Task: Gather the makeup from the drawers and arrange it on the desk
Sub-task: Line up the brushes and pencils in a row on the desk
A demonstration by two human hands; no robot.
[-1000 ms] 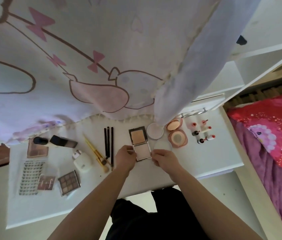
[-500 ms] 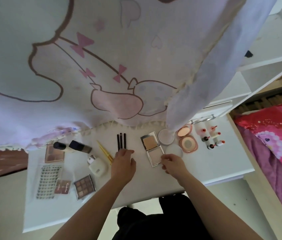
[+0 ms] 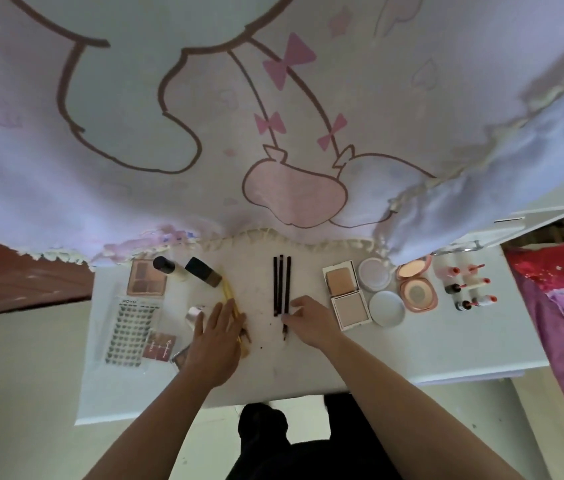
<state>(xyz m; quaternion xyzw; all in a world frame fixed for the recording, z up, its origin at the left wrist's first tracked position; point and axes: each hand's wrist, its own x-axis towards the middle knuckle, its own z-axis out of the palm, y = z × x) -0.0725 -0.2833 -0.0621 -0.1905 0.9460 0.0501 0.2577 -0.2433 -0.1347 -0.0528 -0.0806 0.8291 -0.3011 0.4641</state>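
Makeup pencils, three slim black ones (image 3: 281,285), are lying side by side on the white desk (image 3: 412,351), reaching from near its far edge toward the middle. The right hand (image 3: 310,322) is touching their near ends with curled fingertips; whether it is pinching one, I cannot tell. The left hand (image 3: 216,341) is resting flat, fingers straight, on the yellow-handled brushes (image 3: 227,294) further left.

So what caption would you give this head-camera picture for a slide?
Left hand flat on the yellow brushes, right hand touching the black brushes, on a white desk beside an open powder compact.
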